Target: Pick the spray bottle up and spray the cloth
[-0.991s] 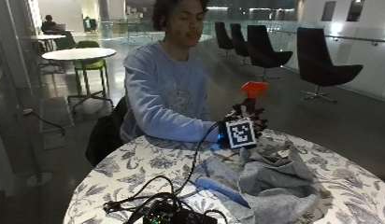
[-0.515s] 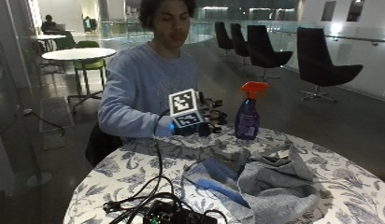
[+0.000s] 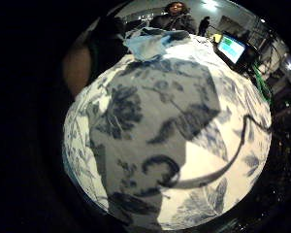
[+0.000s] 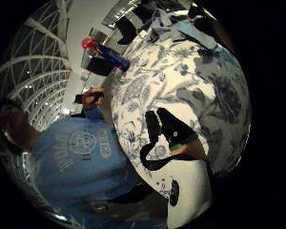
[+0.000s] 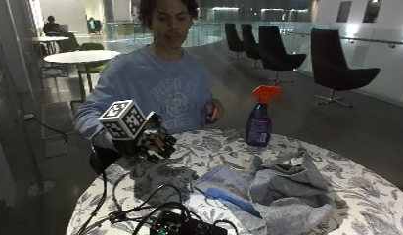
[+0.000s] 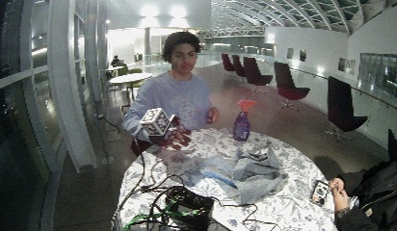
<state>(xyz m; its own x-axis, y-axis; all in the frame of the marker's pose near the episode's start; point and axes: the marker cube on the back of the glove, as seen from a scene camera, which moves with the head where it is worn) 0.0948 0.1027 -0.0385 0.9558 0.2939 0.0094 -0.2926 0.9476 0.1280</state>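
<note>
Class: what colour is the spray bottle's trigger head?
Orange-red, atop the purple plastic spray bottle; clearest in the outside view.

bottle (image 6: pixel 241 123) upright (orange-topped), cloth (image 6: pixel 253 173) nearby

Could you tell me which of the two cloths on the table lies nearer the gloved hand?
The blue cloth; it lies between the gloved hand and the grey cloth.

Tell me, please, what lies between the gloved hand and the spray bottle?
Only bare floral tablecloth, in the outside view, between the black-gloved right hand and the purple, orange-topped spray bottle.
</note>
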